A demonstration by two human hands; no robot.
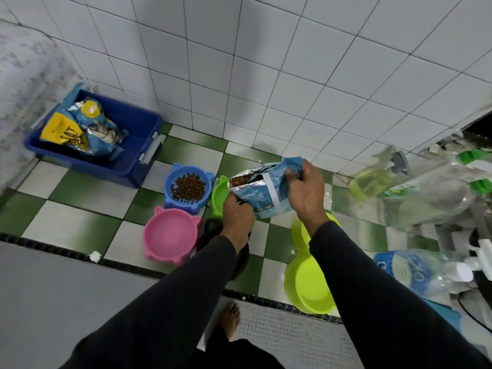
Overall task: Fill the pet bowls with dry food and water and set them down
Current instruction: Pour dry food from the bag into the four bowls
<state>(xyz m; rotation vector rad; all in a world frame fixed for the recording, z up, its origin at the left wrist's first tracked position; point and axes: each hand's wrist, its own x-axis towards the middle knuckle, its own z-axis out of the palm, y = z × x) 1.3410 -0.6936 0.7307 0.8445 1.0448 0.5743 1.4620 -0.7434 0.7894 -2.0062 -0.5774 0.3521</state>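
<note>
Soft, even indoor light, faint wall shadow, wide-angle warp, blurred right edge.

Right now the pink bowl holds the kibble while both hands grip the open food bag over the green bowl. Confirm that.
Not quite: the head view shows the kibble in the blue bowl; the pink bowl holds none. The rest stands: left hand and right hand grip the open food bag over the green bowl.
</note>
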